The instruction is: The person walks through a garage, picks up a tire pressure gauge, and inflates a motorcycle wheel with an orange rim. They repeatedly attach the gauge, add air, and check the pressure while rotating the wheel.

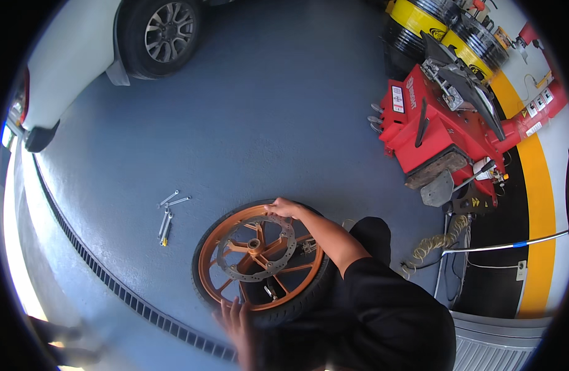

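Note:
A motorcycle wheel [209, 273] with orange cast spokes and a black tyre is tilted in front of me. A perforated brake disc [290, 250] surrounds its hub [254, 246]. On the far side, my right hand [283, 207] grips the orange rim, fingers curled over its edge. My left hand [236, 320], blurred, is spread at the near left edge of the tyre; whether it touches the rubber is unclear. Between the spokes show a metal part that looks like a brake caliper [308, 246] and a small metal object [269, 291] that I cannot identify.
Several combination wrenches [166, 220] lie on the grey floor left of the wheel. A drain grate [140, 306] runs along the left. At right stand a red tyre changer [419, 125], a coiled air hose [433, 246] and yellow-black drums [419, 21]. A parked vehicle [73, 55] occupies the upper left.

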